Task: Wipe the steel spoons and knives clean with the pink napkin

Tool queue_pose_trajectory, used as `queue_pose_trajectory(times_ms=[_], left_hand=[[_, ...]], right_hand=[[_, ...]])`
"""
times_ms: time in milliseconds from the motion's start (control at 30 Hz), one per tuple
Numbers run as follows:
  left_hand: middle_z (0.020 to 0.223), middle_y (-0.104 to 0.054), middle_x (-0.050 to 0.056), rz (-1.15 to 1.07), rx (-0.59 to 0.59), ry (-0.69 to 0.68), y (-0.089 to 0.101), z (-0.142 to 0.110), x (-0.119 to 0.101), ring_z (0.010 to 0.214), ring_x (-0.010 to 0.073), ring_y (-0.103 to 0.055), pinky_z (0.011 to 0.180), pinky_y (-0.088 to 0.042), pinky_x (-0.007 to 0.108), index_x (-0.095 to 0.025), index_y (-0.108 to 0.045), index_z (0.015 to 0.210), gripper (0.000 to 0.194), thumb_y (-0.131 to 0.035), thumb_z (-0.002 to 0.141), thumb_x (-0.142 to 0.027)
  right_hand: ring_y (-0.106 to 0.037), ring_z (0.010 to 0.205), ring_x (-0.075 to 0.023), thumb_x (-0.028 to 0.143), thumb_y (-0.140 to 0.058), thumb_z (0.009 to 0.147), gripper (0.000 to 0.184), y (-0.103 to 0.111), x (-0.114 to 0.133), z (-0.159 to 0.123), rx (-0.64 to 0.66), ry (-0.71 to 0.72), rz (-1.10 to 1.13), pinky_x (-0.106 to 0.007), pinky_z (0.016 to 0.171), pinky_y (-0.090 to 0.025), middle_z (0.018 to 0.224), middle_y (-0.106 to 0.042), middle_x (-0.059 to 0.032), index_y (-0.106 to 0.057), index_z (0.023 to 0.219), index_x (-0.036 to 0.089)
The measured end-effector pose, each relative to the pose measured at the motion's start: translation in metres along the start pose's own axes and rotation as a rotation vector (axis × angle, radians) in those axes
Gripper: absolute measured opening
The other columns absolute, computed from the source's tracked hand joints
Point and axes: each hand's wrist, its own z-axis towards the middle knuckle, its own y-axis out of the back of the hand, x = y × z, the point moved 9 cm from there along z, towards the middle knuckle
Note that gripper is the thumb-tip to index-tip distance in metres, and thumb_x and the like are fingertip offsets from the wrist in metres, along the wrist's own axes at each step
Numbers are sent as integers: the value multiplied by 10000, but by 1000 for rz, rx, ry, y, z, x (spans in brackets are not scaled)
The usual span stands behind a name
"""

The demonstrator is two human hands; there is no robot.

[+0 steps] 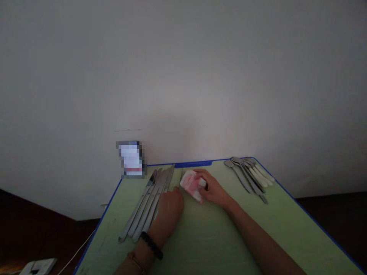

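Note:
My right hand [213,189] is closed round a crumpled white and red cloth [191,184] near the far edge of a pale green table [206,233]. My left hand [169,206] rests fingers-down on the table just left of the cloth, its fingers curled against the handles of several table knives [149,202] laid side by side. What the left fingers hold, if anything, is hidden. A dark bead bracelet is on my left wrist.
Several spoons [249,173] lie in a row at the table's far right corner. The table has a blue rim [197,164] and stands against a white wall. A blurred small screen [131,158] stands at the far left corner. A white cable and socket [38,265] lie on the floor at left.

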Motion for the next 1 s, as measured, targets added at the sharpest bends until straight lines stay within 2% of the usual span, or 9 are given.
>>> queue_pose_trajectory(times_ms=[200,333,433,500,567,633,700,867,1000], left_hand=[[851,-710,222,50,-38,44,-5,-2,2,785,335,-709,639,-543,409,-61,-645,1002,388,-268,908,-61],[857,-723,201,43,-58,48,-3,-3,2,794,315,-713,645,-539,372,-89,-646,1009,385,-274,913,-81],[859,-726,198,21,-74,70,0,-4,6,792,319,-713,637,-533,375,-91,-636,1015,405,-242,949,-160],[871,-725,201,-2,-79,84,0,-4,9,799,328,-708,641,-524,385,-86,-620,1030,420,-227,964,-219],[882,-724,196,-23,-88,98,-1,-4,13,808,324,-704,648,-510,378,-99,-607,1041,422,-218,968,-246],[874,-722,181,-59,-105,112,-2,-4,16,804,310,-701,650,-498,366,-125,-598,1033,420,-208,970,-268],[845,-716,158,-151,-142,124,-3,-5,20,784,283,-697,658,-489,351,-153,-589,995,416,-196,971,-289],[572,-588,-2,-776,-218,-31,-9,-5,13,532,170,-598,549,-450,268,-205,-529,888,371,-213,960,-386],[528,-352,-82,-1177,-284,42,-21,-4,20,426,120,-414,418,-317,220,-211,-468,831,344,-285,911,-491]], right_hand=[[-594,868,-190,173,-491,793,87,13,-20,7,-232,-69,-96,-355,812,-484,891,-618,-63,-567,824,203],[-582,731,-159,203,-522,767,250,23,-39,9,-367,-158,-64,-331,706,-505,970,-593,-75,-558,1014,184],[-577,847,-207,259,-579,746,385,28,-43,8,-444,-168,-163,-383,773,-491,1020,-593,-105,-539,1120,176],[-570,918,-244,271,-598,730,419,27,-44,9,-431,-201,-270,-436,839,-460,1002,-616,-109,-550,1134,174],[-584,919,-254,228,-599,702,420,18,-43,12,-315,-218,-317,-450,861,-447,955,-649,-98,-573,1116,166],[-609,869,-220,165,-562,700,359,8,-39,16,-209,-181,-205,-387,815,-475,927,-673,-77,-599,1057,174],[-623,813,-186,153,-543,711,320,8,-36,16,-200,-162,-21,-332,754,-495,908,-682,-54,-599,1024,189],[-630,757,-178,240,-625,678,330,24,-57,9,-412,-300,439,-326,718,-509,855,-680,-37,-578,1001,194],[-645,738,-180,261,-697,603,436,15,-74,3,-510,-432,909,-321,696,-508,900,-699,-41,-586,1017,184]])
